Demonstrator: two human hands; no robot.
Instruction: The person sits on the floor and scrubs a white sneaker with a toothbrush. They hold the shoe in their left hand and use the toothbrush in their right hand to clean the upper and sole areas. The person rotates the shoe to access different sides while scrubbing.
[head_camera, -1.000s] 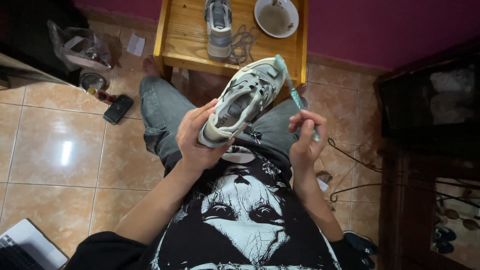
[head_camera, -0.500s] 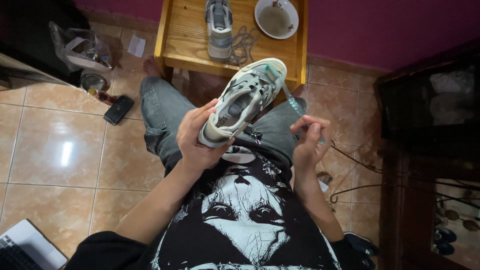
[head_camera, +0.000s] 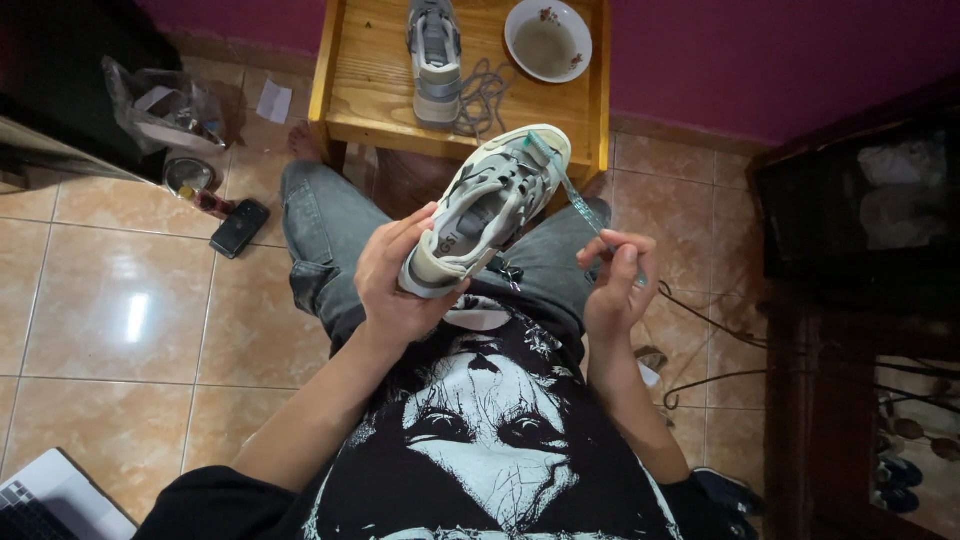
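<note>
My left hand grips the heel of a grey and white sneaker and holds it up over my lap, toe pointing away from me. My right hand pinches the handle of a pale green toothbrush, whose head lies against the toe of the shoe. The shoe has no laces in it. A second matching sneaker stands on the wooden table ahead, with loose grey laces beside it.
A white bowl of murky water sits on the table's far right. On the tiled floor at left lie a black phone, a small jar and a clear plastic bag. A laptop corner shows bottom left. Dark furniture stands at right.
My right hand has drawn back a little toward me with the toothbrush, and the brush head has slid along the toe of the shoe. The left hand holds the shoe still.
</note>
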